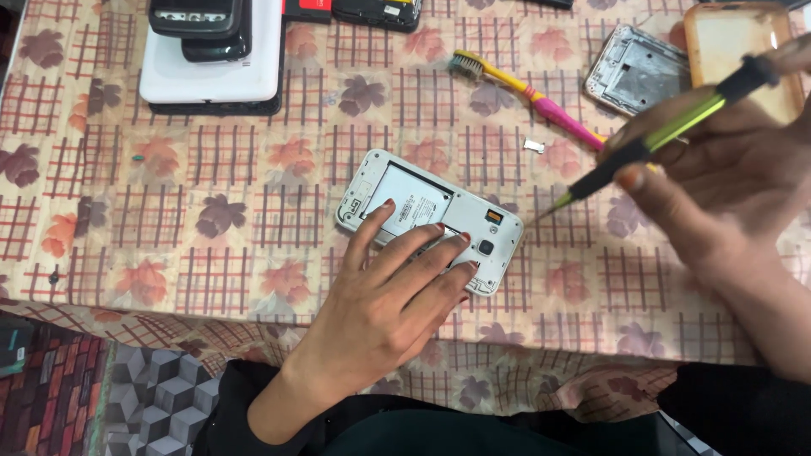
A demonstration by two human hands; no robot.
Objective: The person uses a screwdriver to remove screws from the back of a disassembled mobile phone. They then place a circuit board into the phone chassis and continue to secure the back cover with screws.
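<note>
Phone repair at the stage of an opened back: a white smartphone lies face down and slanted near the middle of the worktop, its rear cover off, the battery and camera lens exposed. The left hand lies flat over the nearer half of the phone, fingers extended and spread, pressing it to the cloth rather than closing round it; the wrist comes up from the lower edge of the view. The right hand hovers to the right, fingers closed about a green-and-black screwdriver, which is held obliquely with its tip aimed down and left, near the phone's right end yet clear of it. By judgement, the step in hand is bringing the tool to the frame; the next move calls for seating the tip squarely while the left hand keeps the phone from sliding. Beyond lie a yellow-and-pink toothbrush, a bare metal phone frame, a small metal part and stacked handsets.
</note>
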